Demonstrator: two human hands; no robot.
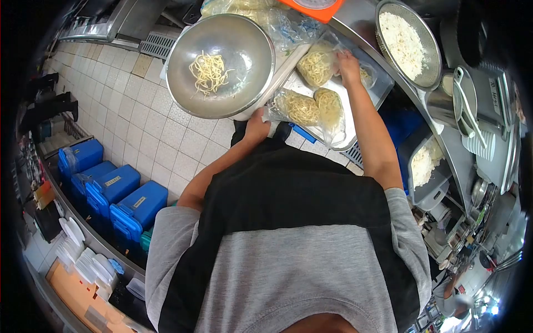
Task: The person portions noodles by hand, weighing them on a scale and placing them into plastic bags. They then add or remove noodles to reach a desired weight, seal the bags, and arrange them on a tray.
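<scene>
My right hand point(348, 67) reaches over a metal tray point(347, 105), its fingers closed on the loose plastic of a clear bag of noodles point(315, 67). Two more bagged portions, a noodle bag point(300, 106) and a second noodle bag point(330, 109), lie on the tray nearer to me. Another bag point(366, 76) is partly covered by my right hand. My left hand point(257, 127) is closed beside the tray's left side, by the end of the nearer bag; what its fingers grip is hidden. Beyond it, a large steel bowl point(244, 61) holds a small heap of loose noodles point(209, 73).
A colander of white rice point(401, 44) stands at the upper right, with a ladle point(469, 105) near it. More rice fills a grey container point(425, 166). An orange scale point(319, 8) sits at the top. Blue lidded bins point(139, 208) line the left of the tiled floor point(158, 130).
</scene>
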